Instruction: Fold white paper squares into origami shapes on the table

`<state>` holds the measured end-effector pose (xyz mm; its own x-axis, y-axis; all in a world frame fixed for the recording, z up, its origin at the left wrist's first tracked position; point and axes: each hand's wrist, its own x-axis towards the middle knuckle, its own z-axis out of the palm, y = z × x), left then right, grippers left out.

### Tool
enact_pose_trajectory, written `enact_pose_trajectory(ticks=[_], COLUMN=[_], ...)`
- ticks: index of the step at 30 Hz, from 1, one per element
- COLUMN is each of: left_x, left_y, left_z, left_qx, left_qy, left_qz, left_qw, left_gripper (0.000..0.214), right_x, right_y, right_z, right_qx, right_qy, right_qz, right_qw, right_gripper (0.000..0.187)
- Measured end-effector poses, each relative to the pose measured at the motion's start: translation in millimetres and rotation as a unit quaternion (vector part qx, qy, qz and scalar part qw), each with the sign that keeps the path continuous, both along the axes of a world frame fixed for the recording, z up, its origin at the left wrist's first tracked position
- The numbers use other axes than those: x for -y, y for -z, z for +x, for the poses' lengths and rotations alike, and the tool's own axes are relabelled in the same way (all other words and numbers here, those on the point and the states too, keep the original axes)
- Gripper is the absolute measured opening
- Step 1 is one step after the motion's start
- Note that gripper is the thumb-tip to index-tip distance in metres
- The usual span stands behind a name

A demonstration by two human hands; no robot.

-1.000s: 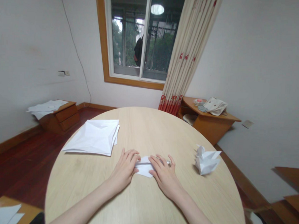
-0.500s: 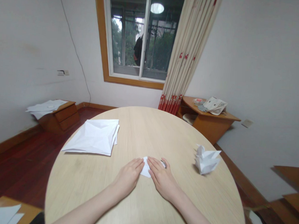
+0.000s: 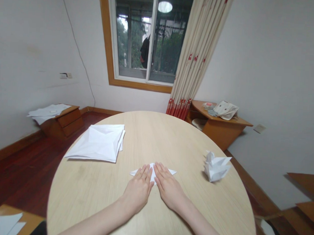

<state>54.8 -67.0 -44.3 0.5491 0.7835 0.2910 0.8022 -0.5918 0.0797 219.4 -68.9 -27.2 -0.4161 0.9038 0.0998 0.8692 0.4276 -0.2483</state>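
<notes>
A small folded piece of white paper (image 3: 152, 179) lies flat on the round wooden table (image 3: 156, 141), near its front middle. Pointed tips of it stick out to the left and right from under my hands, and a peak shows between them. My left hand (image 3: 139, 186) rests flat on its left part, fingers stretched out. On the right part my right hand (image 3: 167, 185) presses down the same way, fingers straight and side by side. Both hands cover most of the paper, so its full shape is hidden.
A stack of creased white paper sheets (image 3: 96, 142) lies at the table's left. Toward the right edge stands a folded white paper figure (image 3: 216, 167) with pointed flaps. Behind are a corner cabinet (image 3: 219, 130) holding a cloth bag, a low drawer unit (image 3: 69, 122) and a curtain (image 3: 196, 60).
My left hand has shifted slightly and lies flatter, and my right fingers have straightened and come down. The paper's side tips now show on both sides.
</notes>
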Motion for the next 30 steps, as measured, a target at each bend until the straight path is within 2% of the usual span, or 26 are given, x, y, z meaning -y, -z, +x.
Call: enact_pose_trajectory(ticks=[10, 16, 21, 25, 30], left_x=[5, 6, 9, 10, 10], left_y=[12.3, 17.1, 16.7, 18.0, 18.1], left_z=[-5, -5, -5, -7, -9], left_qx=[0.007, 0.006, 0.002, 0.008, 0.002], left_qy=[-0.023, -0.046, -0.086, -0.091, -0.104], left_qz=[-0.008, 0.001, 0.015, 0.03, 0.02], left_qw=[1.0, 0.999, 0.996, 0.995, 0.994], left_gripper=[0.054, 0.056, 0.061, 0.067, 0.083], right_x=[1, 2, 2, 0, 0], right_y=[-4.2, 0.5, 7.8, 13.4, 9.0], right_z=[0, 1, 2, 6, 8], right_qx=[0.029, 0.035, 0.045, 0.042, 0.056], right_qy=[0.026, 0.052, 0.091, 0.117, 0.144], right_qz=[-0.032, -0.018, -0.002, 0.018, 0.003], right_qw=[0.999, 0.998, 0.995, 0.992, 0.988], right_gripper=[0.052, 0.054, 0.061, 0.068, 0.081])
